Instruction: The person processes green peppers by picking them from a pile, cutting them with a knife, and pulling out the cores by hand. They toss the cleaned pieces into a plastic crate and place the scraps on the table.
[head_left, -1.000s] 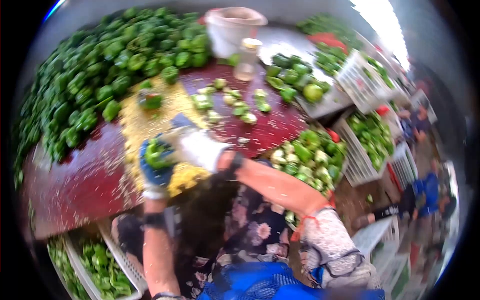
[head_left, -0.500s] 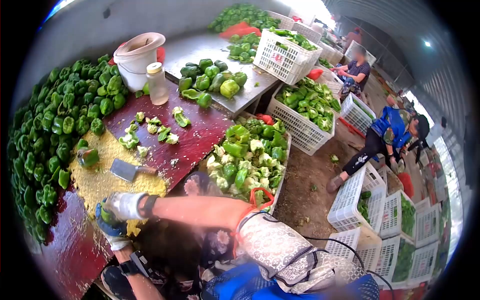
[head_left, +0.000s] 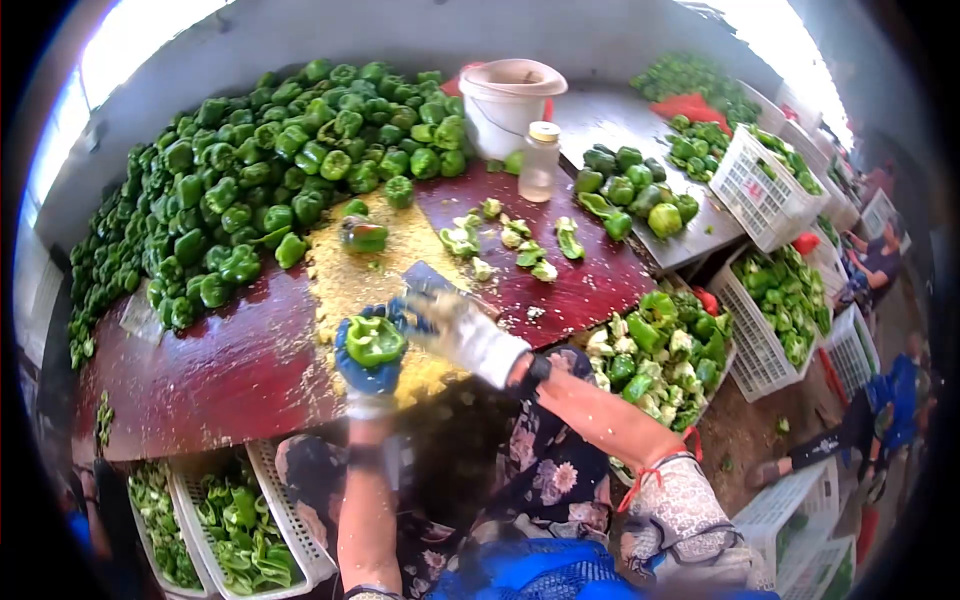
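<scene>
In my left hand (head_left: 368, 368), which wears a blue-and-white glove, a green bell pepper (head_left: 375, 341) lies with its hollow cut top facing up. Just to its right is my gloved right hand (head_left: 455, 325), smeared by motion, so what its fingers hold does not show. Behind the right hand, a cleaver (head_left: 428, 277) rests on the yellow, seed-strewn board (head_left: 335, 262). A reddish-green pepper (head_left: 363, 235) sits farther back on that board. Cut pepper cores (head_left: 515, 240) are scattered over the dark red tabletop (head_left: 600, 275).
A large pile of green peppers (head_left: 270, 150) fills the back left. A white bucket (head_left: 500, 115) and a capped bottle (head_left: 540, 165) stand behind. Pepper scraps fill a container (head_left: 655, 365) at my right. White crates (head_left: 285, 500) stand below left; others, with people, are far right.
My view has swung left. The hands, earlier together around the pepper, have come apart, with the right hand moving to the right. The pepper's open hollow now shows in my left hand.
</scene>
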